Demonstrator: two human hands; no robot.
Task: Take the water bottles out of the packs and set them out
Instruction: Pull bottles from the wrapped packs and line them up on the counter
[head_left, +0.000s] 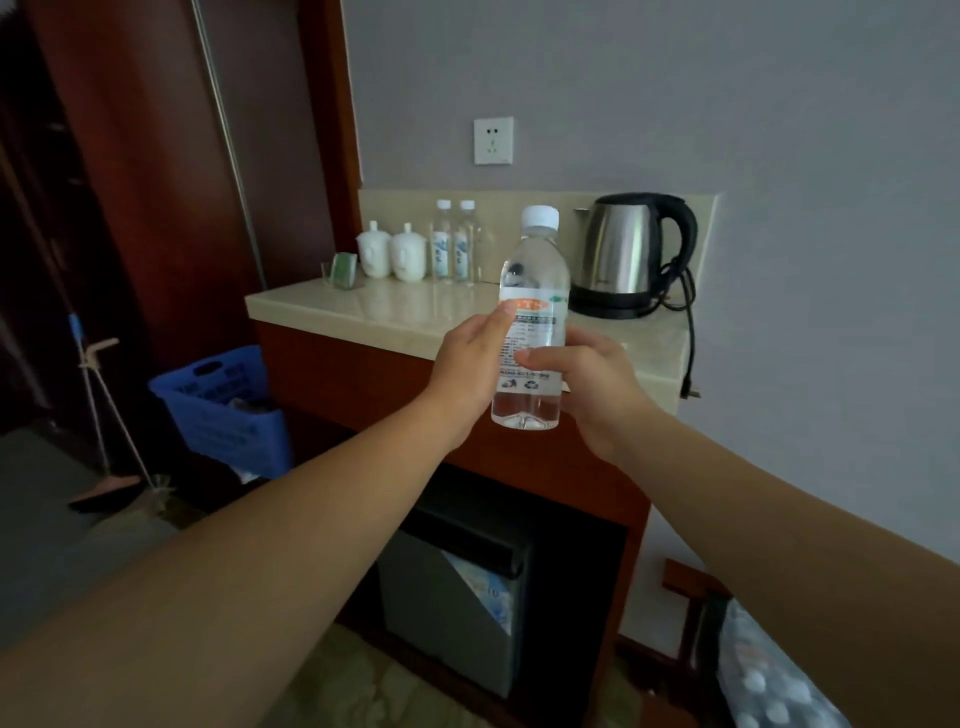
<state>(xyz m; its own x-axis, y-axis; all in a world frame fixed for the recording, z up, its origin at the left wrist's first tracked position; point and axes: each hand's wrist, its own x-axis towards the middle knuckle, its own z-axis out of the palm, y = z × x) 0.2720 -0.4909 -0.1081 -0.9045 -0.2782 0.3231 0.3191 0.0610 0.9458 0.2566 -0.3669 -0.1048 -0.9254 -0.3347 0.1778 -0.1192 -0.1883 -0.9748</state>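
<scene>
A person's left hand (474, 364) and right hand (589, 397) both close their grip round a clear water bottle (534, 291), held upright in front of the bench (363, 306), where two more bottles (453, 249) stand near a steel kettle (626, 249).

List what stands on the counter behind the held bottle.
Two lidded white cups, two water bottles, a steel kettle and a small green holder. The held bottle, left hand and right hand cover part of the countertop.
</scene>
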